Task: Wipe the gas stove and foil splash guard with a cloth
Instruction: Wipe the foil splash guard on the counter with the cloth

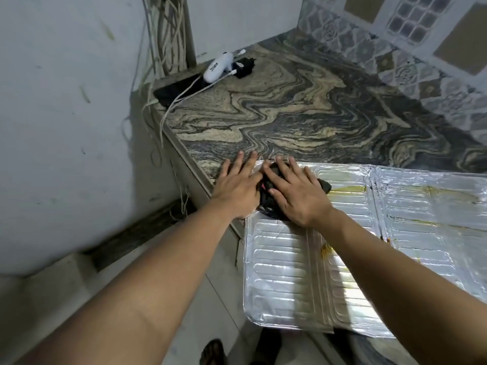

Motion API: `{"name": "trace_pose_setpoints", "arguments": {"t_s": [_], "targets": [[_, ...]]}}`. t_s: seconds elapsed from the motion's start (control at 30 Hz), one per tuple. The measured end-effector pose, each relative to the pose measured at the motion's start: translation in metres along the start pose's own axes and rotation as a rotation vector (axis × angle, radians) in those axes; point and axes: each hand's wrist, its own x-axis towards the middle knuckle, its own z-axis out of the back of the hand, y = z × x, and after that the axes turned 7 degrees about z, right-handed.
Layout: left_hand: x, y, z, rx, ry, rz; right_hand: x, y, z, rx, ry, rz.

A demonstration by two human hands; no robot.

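Observation:
The foil splash guard [290, 272] lies flat on the marbled counter [276, 114], its near part hanging past the counter's front edge. Yellow-brown stains mark the foil near its folds. A dark cloth [271, 198] sits bunched on the guard's far left corner. My right hand [295, 196] presses flat on the cloth with fingers spread. My left hand [237, 185] lies flat beside it, fingers apart, on the guard's left edge and the counter, touching the cloth's left side. No gas stove is in view.
A white device [217, 67] with white cables and a black adapter [243, 67] lies at the counter's far left corner. Patterned tiles [395, 56] line the back wall. A grey wall [66, 127] stands to the left. A sandalled foot [213, 351] shows on the floor below.

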Motion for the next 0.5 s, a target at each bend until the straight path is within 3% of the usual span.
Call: {"name": "trace_pose_setpoints", "arguments": {"t_s": [0.5], "targets": [[0.005,0.004,-0.005,-0.017,-0.042,-0.016,-0.059,0.042,-0.004,-0.035,0.090,-0.071]]}}
